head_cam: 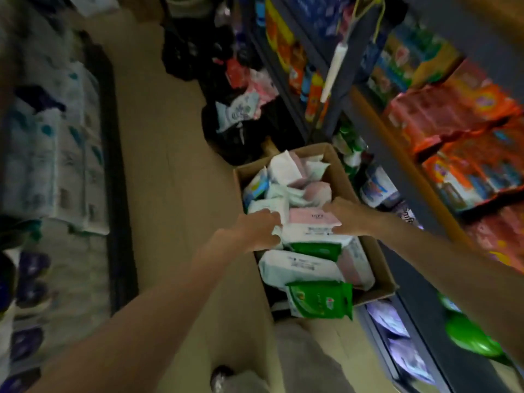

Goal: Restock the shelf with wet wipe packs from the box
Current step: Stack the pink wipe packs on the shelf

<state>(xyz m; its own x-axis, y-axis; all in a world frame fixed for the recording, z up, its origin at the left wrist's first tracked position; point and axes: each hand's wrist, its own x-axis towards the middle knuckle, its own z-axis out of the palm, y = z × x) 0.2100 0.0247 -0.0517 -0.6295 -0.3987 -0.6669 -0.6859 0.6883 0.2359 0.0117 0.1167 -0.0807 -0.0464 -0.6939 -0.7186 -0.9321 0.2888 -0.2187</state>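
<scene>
Head view, from the fingers outward: the left hand (259, 229) has its fingers curled onto the left end of a pale pink, flat, soft-plastic wet wipe pack (313, 218), and the right hand (347, 215) curls over the pack's right end, so both hold the same pack, which lies on top of the heap. That heap fills an open brown cardboard box (380, 262) standing on the beige floor (175, 137) just beside the dark metal shelving (419, 324) on the right.

To do the lift well, I judge the pack should come straight up with both ends level, because a white pack (297, 268) and a green pack (314, 249) lie touching it on the near side and could drag out with it. A second green pack (320, 300) leans over the near edge of the box and looks ready to slip out.

Around this: orange and red bagged goods (459, 117) crowd the upper right shelves, white-and-blue wrapped tissue bundles (54, 165) line the left, and black bags (241, 137) with loose packets sit beyond the box. Blur hides where the free shelf slot lies.
</scene>
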